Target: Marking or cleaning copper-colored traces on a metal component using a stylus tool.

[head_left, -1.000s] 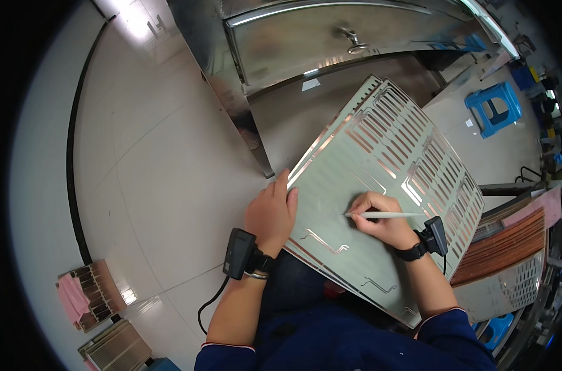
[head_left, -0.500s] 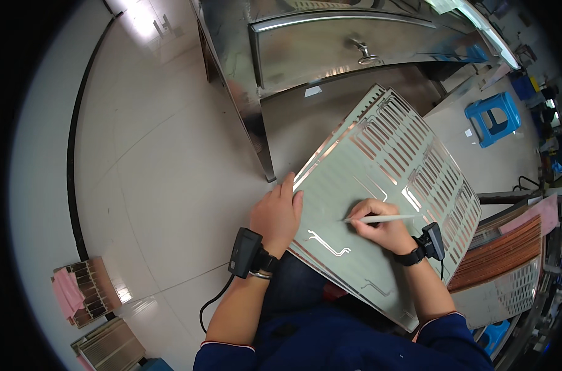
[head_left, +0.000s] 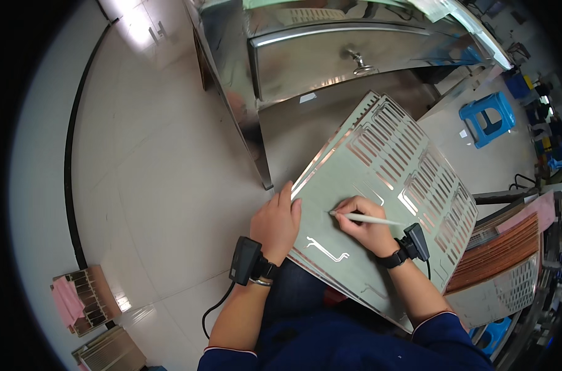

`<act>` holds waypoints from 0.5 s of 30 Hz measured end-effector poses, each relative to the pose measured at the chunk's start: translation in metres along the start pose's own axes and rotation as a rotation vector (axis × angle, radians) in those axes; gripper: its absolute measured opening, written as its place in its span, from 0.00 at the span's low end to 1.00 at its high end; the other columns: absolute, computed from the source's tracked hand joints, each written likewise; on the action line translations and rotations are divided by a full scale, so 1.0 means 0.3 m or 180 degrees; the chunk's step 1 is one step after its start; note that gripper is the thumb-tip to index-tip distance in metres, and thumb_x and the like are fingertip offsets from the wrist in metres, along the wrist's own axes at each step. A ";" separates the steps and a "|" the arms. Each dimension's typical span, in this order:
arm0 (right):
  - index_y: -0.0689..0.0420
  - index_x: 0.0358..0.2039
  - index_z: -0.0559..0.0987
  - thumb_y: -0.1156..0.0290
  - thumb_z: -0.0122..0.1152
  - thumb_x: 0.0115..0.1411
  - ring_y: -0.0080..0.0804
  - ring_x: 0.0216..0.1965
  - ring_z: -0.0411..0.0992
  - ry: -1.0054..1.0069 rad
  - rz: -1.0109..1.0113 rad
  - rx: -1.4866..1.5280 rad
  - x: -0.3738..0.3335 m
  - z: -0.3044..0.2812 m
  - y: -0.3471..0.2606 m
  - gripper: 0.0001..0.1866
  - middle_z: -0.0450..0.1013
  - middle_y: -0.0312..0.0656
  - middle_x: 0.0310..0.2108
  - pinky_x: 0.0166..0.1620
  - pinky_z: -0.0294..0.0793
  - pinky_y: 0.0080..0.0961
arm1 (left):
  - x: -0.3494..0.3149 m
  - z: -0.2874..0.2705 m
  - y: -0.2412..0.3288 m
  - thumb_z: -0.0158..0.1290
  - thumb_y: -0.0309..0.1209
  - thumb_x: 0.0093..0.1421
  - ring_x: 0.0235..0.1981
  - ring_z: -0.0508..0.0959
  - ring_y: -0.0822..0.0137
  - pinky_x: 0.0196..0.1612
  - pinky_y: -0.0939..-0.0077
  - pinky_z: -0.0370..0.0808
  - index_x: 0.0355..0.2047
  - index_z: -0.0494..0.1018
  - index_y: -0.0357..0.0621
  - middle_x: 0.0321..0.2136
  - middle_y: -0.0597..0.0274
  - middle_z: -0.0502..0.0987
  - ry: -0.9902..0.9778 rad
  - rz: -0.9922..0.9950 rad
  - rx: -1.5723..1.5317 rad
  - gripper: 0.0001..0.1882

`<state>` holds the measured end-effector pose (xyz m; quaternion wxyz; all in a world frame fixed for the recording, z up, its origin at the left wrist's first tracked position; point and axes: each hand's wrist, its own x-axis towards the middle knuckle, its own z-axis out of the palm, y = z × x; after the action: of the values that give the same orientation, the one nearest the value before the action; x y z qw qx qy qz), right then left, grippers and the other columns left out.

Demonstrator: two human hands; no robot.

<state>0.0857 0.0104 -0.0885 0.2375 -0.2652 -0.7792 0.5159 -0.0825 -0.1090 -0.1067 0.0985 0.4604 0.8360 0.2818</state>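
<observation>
Right hand grips white stylus, tip on slotted metal panel at centre frame; left hand, fingers loosely spread, steadies panel's left edge.

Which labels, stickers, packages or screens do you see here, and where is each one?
Sticker: small pale rectangle on the steel cabinet face, below the drawer.
Scrap: small white piece on the floor left of the blue stool.
No screens or packages are visible.

Slotted metal sheet lower edge hidden behind forearms; pen tip contact unclear.
</observation>
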 end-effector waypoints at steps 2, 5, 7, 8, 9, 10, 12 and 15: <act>0.63 0.28 0.77 0.77 0.64 0.54 0.23 0.34 0.75 -0.0452 -0.0182 -0.0060 -0.007 -0.021 -0.009 0.04 0.78 0.41 0.31 0.37 0.73 0.20 | 0.001 0.010 -0.001 0.46 0.36 0.64 0.36 0.78 0.49 0.36 0.58 0.74 0.52 0.69 0.47 0.36 0.52 0.78 -0.0047 -0.0062 -0.0106 0.18; 0.61 0.30 0.78 0.76 0.64 0.55 0.23 0.32 0.76 0.0334 0.0148 -0.0098 -0.010 -0.024 -0.014 0.04 0.78 0.40 0.30 0.35 0.73 0.20 | -0.003 0.007 -0.016 0.47 0.37 0.64 0.37 0.78 0.49 0.38 0.56 0.75 0.53 0.69 0.46 0.39 0.52 0.78 -0.0152 -0.0180 -0.0326 0.18; 0.62 0.34 0.77 0.71 0.61 0.58 0.32 0.34 0.76 0.0886 0.0623 0.0387 0.030 -0.021 -0.020 0.08 0.77 0.43 0.34 0.36 0.75 0.25 | -0.008 -0.001 -0.060 0.42 0.36 0.66 0.41 0.77 0.48 0.45 0.60 0.73 0.52 0.70 0.44 0.42 0.48 0.77 -0.0357 -0.0399 -0.0769 0.17; 0.62 0.36 0.77 0.67 0.58 0.60 0.38 0.37 0.75 0.1167 0.0087 -0.0242 0.050 -0.018 0.013 0.10 0.77 0.45 0.36 0.40 0.74 0.29 | -0.002 0.013 -0.096 0.42 0.35 0.67 0.41 0.77 0.51 0.45 0.64 0.72 0.50 0.71 0.42 0.41 0.48 0.77 -0.0317 -0.0260 -0.1281 0.17; 0.62 0.38 0.76 0.64 0.55 0.61 0.43 0.41 0.74 0.1441 -0.0417 -0.0900 0.065 -0.010 0.043 0.13 0.76 0.47 0.38 0.44 0.74 0.33 | 0.008 0.024 -0.123 0.42 0.35 0.67 0.40 0.78 0.55 0.46 0.68 0.72 0.49 0.72 0.39 0.40 0.47 0.78 -0.0313 -0.0121 -0.1796 0.17; 0.59 0.41 0.76 0.66 0.53 0.63 0.39 0.46 0.72 0.1077 -0.0504 -0.1688 0.044 0.036 0.074 0.12 0.75 0.44 0.42 0.48 0.72 0.35 | 0.023 0.024 -0.123 0.43 0.34 0.67 0.41 0.77 0.60 0.47 0.71 0.71 0.48 0.72 0.36 0.39 0.50 0.77 -0.0514 -0.0203 -0.2077 0.16; 0.55 0.46 0.76 0.67 0.51 0.63 0.39 0.51 0.70 0.0144 -0.0489 -0.2539 -0.065 0.162 0.040 0.13 0.73 0.43 0.47 0.55 0.68 0.40 | 0.039 0.021 -0.113 0.43 0.32 0.67 0.41 0.73 0.70 0.47 0.76 0.69 0.46 0.72 0.33 0.39 0.57 0.77 -0.0781 -0.0391 -0.2502 0.16; 0.52 0.45 0.74 0.61 0.48 0.62 0.49 0.45 0.71 0.0063 -0.1889 -0.1570 -0.211 0.219 0.074 0.14 0.73 0.49 0.42 0.56 0.66 0.44 | 0.043 -0.004 -0.106 0.42 0.32 0.69 0.41 0.73 0.69 0.48 0.75 0.69 0.47 0.71 0.32 0.39 0.58 0.76 -0.0927 -0.0459 -0.2521 0.16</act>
<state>0.0945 -0.0686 -0.1387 0.3131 -0.0823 -0.9204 0.2192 -0.1129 -0.1121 -0.1223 0.4042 0.3624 0.6706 0.5055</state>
